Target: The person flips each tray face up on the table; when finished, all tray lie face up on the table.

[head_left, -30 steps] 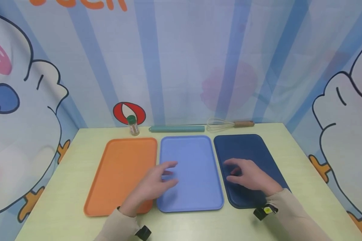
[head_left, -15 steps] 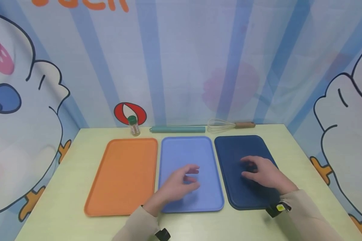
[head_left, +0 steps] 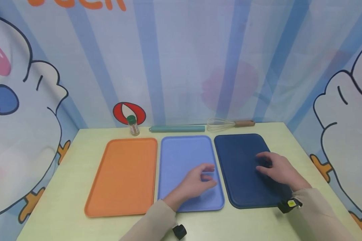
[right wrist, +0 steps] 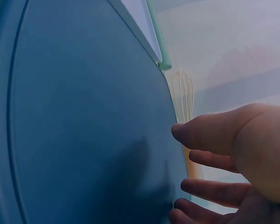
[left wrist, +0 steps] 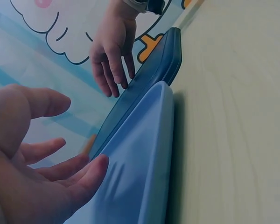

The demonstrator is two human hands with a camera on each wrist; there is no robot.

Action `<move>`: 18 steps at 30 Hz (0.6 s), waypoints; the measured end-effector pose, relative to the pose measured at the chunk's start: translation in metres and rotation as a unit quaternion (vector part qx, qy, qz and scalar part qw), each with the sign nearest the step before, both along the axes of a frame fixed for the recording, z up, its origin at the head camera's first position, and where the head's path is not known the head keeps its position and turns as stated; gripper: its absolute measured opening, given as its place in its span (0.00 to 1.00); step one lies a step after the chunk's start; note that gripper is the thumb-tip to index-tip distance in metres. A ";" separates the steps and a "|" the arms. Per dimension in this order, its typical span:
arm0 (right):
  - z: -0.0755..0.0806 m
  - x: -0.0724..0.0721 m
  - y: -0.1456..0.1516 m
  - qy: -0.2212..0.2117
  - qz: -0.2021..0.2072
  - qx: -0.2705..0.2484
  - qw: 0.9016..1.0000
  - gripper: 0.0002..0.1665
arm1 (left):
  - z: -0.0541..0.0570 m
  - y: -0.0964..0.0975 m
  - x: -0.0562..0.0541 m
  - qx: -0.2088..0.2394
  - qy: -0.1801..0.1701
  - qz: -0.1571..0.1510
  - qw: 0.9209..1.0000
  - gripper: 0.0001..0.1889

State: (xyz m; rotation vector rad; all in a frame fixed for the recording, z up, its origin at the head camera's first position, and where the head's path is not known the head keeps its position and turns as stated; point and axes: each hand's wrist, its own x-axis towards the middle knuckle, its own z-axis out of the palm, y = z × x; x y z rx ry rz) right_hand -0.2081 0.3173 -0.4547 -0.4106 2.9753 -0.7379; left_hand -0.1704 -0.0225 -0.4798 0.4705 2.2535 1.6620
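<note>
Three trays lie side by side: an orange tray (head_left: 123, 177), a light blue tray (head_left: 184, 150) and a dark blue tray (head_left: 238, 160). Over the light blue tray hovers my left hand (head_left: 194, 184), fingers loosely bent and holding nothing. In the left wrist view, the left hand (left wrist: 42, 163) shows a gap between thumb and fingers. My right hand (head_left: 280, 169) is above the right part of the dark blue tray, also holding nothing. Its shadow falls on that tray in the right wrist view, where the right hand (right wrist: 238, 163) has its fingers spread apart.
Along the table's back edge stand a small green-capped spice jar (head_left: 133, 126), a teal rolling pin-like rod (head_left: 178, 129) and a whisk (head_left: 229, 124) with a brown handle. A printed cloth (head_left: 184, 60) hangs behind the pale table (head_left: 57, 197).
Both hands have moved to the right. The left hand has gone from the orange tray's edge to over the light blue tray; the right hand has crossed the dark blue tray. The trays stay put.
</note>
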 end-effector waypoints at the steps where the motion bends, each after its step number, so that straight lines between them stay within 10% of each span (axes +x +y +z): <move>1: 0.000 0.000 0.002 0.000 -0.004 0.004 1.000 0.29 | 0.001 0.003 0.000 0.003 -0.003 0.000 1.000 0.29; 18: -0.007 0.004 0.028 -0.044 -0.082 -0.006 0.996 0.43 | 0.013 0.050 -0.009 -0.007 -0.044 0.011 0.999 0.36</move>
